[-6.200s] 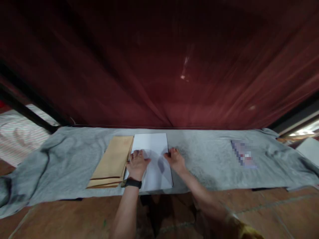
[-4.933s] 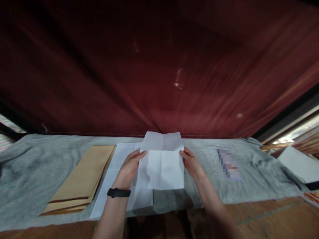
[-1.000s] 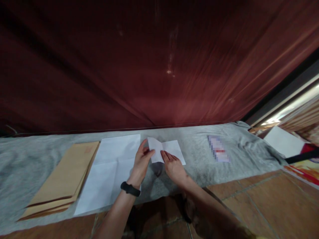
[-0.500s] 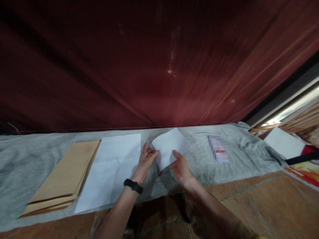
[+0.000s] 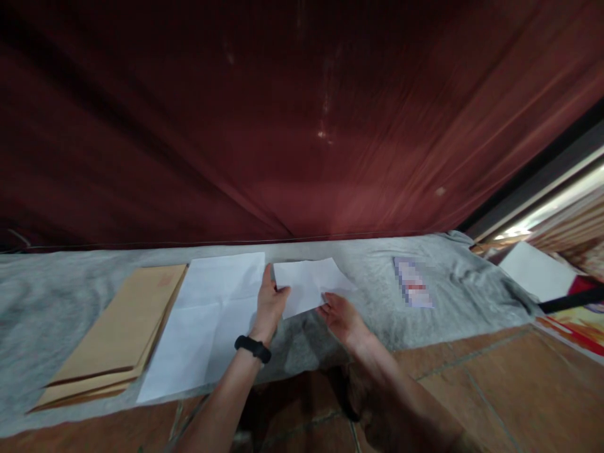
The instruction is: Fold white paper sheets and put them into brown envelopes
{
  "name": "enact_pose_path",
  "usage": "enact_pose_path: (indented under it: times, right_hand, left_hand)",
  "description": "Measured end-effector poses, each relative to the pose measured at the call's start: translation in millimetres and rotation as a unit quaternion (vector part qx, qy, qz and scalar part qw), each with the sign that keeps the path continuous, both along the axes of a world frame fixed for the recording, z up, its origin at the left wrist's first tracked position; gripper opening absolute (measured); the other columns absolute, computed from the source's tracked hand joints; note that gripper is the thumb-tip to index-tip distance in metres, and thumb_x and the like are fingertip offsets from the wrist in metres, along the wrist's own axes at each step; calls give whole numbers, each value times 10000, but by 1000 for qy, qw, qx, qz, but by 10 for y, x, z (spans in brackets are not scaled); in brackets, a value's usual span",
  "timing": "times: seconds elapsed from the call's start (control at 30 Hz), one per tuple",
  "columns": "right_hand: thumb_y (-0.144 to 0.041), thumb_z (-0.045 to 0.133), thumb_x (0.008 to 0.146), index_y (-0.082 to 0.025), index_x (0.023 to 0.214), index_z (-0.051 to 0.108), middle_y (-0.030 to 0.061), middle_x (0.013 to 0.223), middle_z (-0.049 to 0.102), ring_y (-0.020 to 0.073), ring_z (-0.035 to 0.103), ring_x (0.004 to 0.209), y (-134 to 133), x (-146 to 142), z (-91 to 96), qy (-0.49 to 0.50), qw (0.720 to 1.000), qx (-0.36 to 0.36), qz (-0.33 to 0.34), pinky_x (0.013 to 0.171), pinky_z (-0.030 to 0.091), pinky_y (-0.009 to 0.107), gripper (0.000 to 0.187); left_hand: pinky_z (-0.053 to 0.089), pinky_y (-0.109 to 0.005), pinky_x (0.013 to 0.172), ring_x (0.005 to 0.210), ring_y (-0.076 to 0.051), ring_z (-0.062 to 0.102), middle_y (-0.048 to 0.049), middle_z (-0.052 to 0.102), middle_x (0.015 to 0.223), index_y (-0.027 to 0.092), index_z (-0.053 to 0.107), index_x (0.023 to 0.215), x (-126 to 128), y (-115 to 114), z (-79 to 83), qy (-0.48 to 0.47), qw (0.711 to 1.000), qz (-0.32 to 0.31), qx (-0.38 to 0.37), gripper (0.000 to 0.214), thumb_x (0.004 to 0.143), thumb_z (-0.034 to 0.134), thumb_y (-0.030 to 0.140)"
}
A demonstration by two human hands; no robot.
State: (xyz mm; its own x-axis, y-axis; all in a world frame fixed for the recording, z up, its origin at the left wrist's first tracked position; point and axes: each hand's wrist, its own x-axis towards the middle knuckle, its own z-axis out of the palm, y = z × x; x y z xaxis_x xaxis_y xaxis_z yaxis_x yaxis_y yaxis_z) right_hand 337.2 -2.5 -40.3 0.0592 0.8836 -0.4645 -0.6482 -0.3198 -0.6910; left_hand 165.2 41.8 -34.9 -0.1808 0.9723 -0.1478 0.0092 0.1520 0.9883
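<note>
A folded sheet of white paper point(image 5: 309, 283) is held between my two hands, just over the grey cloth. My left hand point(image 5: 272, 305) grips its left edge, thumb on top and fingers behind it. At the lower right edge, my right hand point(image 5: 342, 318) pinches the paper between thumb and fingers. Left of it lies a larger white sheet point(image 5: 202, 333) with crease lines across it, close to my left wrist, which wears a black band. Whatever lies under the folded paper is hidden.
Brown envelopes point(image 5: 113, 327) lie stacked on the left of the grey cloth point(image 5: 472, 296). A purplish, blurred slip point(image 5: 414, 283) lies to the right. A dark red curtain point(image 5: 292, 157) hangs behind. Tiled floor point(image 5: 509, 377) runs along the front, with a white box point(image 5: 538, 270) at far right.
The folded paper has turned from a tilted position to lie more level, and its top edge is lower. My left hand has moved slightly left along with its edge.
</note>
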Motion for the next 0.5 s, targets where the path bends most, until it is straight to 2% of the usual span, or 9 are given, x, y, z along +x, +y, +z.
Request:
enact_pose_path:
  times: [0.07,0.17,0.2,0.23,0.3,0.33,0.37,0.4,0.5]
  right_hand:
    - [-206,554,878,-157,799,634,56,735,742,158,732,670,-80,146,103,-9,984,-97,151,705,614,276,123]
    - [-420,588,931,-72,927,718,176,898,776,201,746,699,-206,301,281,-50,912,-35,405,622,593,289,371]
    - [-467,612,920,-68,937,729,181,906,777,203,745,705,-232,314,322,-67,903,-3,424,633,591,292,416]
    - [-490,616,919,-76,967,734,175,938,779,203,747,743,-246,308,345,-89,909,42,404,692,599,310,433]
    - [-481,579,943,-124,1033,740,140,1036,778,212,747,882,-234,257,331,-190,923,128,308,850,595,366,402]
    - [-453,550,963,-156,1063,742,117,1095,772,216,734,967,-215,225,299,-273,911,165,261,924,575,387,368]
    - [-409,538,973,-188,1096,743,97,1141,764,220,715,1047,-192,195,254,-368,879,194,233,990,548,403,326]
    - [-358,530,979,-210,1135,739,87,1194,749,224,689,1122,-172,173,204,-458,832,221,223,1047,515,414,300]
    - [-224,510,983,-185,1237,705,110,1316,692,238,614,1262,-151,145,62,-640,663,293,254,1142,442,426,324]
  left_hand:
    - [553,-370,872,910,-258,717,-59,751,977,183,336,1565,-77,50,-21,70,997,-4,10,946,691,694,118]
    - [516,-401,973,1043,-309,703,-87,759,1052,193,434,1525,-151,81,16,159,987,-7,5,902,667,699,102]
    - [501,-409,1001,1078,-321,694,-97,759,1072,188,447,1519,-160,82,36,181,983,-11,2,896,664,698,100]
    - [486,-414,1024,1106,-328,685,-106,757,1096,179,453,1516,-164,79,53,200,980,-18,0,891,662,695,97]
    - [471,-416,1048,1135,-331,677,-118,750,1144,166,452,1517,-158,69,74,225,974,-37,-1,884,666,680,91]
    - [470,-415,1051,1137,-329,677,-122,747,1163,162,444,1522,-153,65,77,234,971,-45,-1,881,673,670,88]
    - [472,-415,1048,1132,-327,680,-125,745,1175,159,435,1527,-149,64,76,243,969,-52,-2,878,682,661,87]
    - [478,-416,1041,1123,-326,684,-126,744,1182,159,428,1531,-146,64,74,254,966,-56,-5,873,691,655,86]
    - [488,-421,1027,1110,-327,688,-133,738,1198,164,433,1527,-147,72,73,294,954,-62,-13,826,731,641,92]
